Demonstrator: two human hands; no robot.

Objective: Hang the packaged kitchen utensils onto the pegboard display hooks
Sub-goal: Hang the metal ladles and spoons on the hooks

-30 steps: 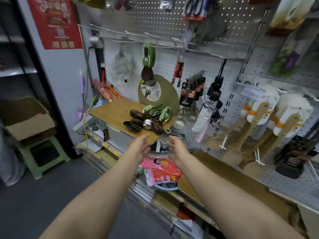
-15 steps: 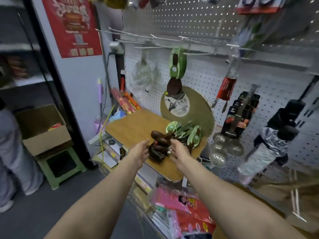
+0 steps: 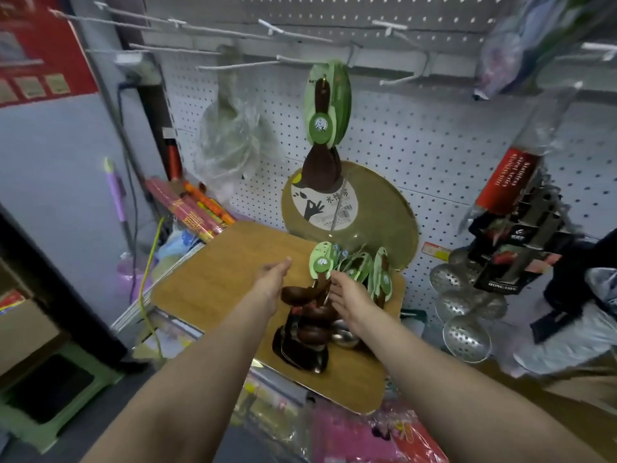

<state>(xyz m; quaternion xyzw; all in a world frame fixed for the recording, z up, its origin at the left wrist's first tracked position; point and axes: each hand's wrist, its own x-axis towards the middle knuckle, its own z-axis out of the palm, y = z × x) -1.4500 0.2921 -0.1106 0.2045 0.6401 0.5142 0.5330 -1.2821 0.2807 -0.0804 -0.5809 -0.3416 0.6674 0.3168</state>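
A pile of dark wooden spoons [image 3: 312,324] with green card tags lies on a wooden board [image 3: 217,279]. My right hand [image 3: 350,297] pinches the handle of one packaged spoon [image 3: 320,264], which tilts up out of the pile, green tag uppermost. My left hand [image 3: 272,279] hovers just left of it, fingers apart and holding nothing. Above, a few matching spoons [image 3: 327,105] hang from a pegboard hook. Bare white hooks [image 3: 233,66] stick out to their left on the pegboard [image 3: 417,145].
A round wooden board [image 3: 377,225] leans on the pegboard behind the pile. Metal strainers [image 3: 467,332] and black packaged items [image 3: 514,252] hang at right. A plastic bag [image 3: 230,138] hangs at left. A green stool [image 3: 50,399] stands on the floor at left.
The view has closed in on the board. My right hand has reached into the pile and tipped one tagged spoon upward. My left hand stays open beside it.
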